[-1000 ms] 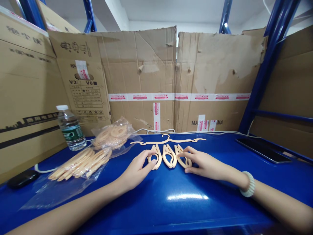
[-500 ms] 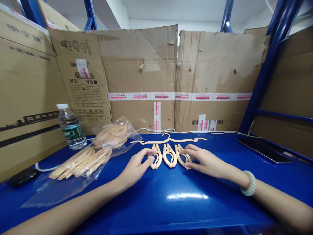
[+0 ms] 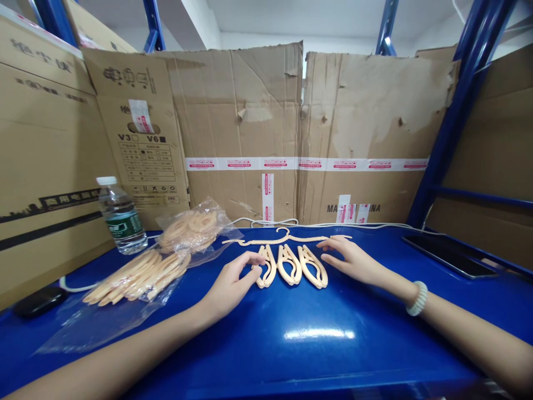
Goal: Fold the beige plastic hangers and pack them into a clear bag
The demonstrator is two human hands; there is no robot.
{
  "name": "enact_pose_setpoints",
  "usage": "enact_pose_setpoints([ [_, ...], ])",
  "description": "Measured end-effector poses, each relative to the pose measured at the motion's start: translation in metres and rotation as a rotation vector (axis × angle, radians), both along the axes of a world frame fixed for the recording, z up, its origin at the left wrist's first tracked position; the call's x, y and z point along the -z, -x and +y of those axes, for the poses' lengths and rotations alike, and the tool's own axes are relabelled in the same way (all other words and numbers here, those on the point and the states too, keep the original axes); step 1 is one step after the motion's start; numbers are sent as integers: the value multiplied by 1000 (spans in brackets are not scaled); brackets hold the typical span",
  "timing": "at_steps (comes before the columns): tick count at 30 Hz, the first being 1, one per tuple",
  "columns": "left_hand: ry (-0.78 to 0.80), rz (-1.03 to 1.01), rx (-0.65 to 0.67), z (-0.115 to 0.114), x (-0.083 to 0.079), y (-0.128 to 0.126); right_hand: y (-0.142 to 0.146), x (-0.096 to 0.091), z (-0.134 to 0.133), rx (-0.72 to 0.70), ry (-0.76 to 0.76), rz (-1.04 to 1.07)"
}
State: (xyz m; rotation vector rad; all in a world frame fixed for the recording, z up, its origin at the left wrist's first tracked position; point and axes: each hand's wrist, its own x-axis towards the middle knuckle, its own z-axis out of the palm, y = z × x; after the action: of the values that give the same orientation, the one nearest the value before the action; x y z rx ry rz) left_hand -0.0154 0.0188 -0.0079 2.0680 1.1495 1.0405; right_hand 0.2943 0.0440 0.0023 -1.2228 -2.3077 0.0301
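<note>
Three folded beige plastic hangers lie side by side on the blue table (image 3: 316,344): a left one (image 3: 265,266), a middle one (image 3: 288,264) and a right one (image 3: 315,266). My left hand (image 3: 233,286) rests beside the left hanger, thumb and fingertips touching its edge. My right hand (image 3: 353,260) hovers just right of the right hanger, fingers spread and holding nothing. An unfolded beige hanger (image 3: 287,238) lies flat behind the three.
At the left lie clear bags of beige hanger arms (image 3: 137,275) and ring parts (image 3: 191,226). A water bottle (image 3: 120,215) stands beside them, a black device (image 3: 37,301) sits at the far left, and a dark tablet (image 3: 449,254) lies on the right. Cardboard boxes (image 3: 291,133) wall the back.
My right hand has lifted off the right hanger and moved right and back, fingers opening. My left hand has stayed at the left hanger.
</note>
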Motion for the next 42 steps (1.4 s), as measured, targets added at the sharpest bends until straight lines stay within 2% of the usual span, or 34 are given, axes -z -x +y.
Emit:
enact_pose_setpoints([
  [9, -12, -4, 25, -5, -5, -2, -11, 8, 16, -2, 11, -23],
  [15, -90, 27, 26, -3, -3, -2, -17, 16, 31, 29, 0, -80],
  [19, -117, 32, 50, -4, -3, -2, -21, 26, 43, 80, 57, -140],
  [25, -123, 44, 59, -5, -4, -4, -25, 33, 51, 57, 166, -194],
  [33, -119, 37, 60, -6, -4, -5, -30, 24, 53, 80, -29, -162],
  [42, -116, 45, 60, -8, -7, -4, -30, 23, 54, 102, -67, 8],
])
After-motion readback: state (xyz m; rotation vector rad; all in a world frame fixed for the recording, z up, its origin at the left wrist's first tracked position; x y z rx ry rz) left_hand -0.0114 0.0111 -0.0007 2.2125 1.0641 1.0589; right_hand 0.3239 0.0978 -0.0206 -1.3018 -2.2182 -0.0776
